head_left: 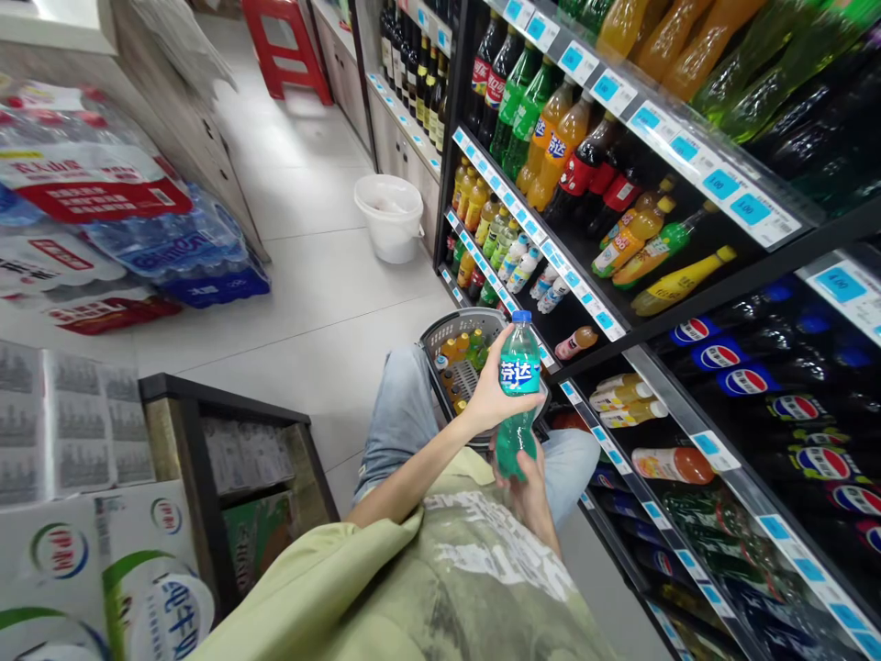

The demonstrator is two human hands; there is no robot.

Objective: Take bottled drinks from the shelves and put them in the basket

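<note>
A soda bottle [518, 413] with teal liquid, a blue cap and a blue-green label is held in front of my body, slightly tilted. My left hand [487, 393] wraps round its upper half, thumb across the front below the label. My right hand [531, 487] grips the base, with part of its fingers hidden behind the bottle. Just beyond, between my knees, stands a grey shopping basket [460, 321] with several small bottles [464, 349] in it, orange and green ones among them. The bottle and my left hand cover part of the basket.
Drink shelves [695, 441] with price tags run along the right. A white bucket [389, 220] and a red stool [287, 50] stand on the tiled floor [303, 275]. At left are wrapped water packs [103, 202], milk cartons [124, 569] and a dark-framed rack [227, 399].
</note>
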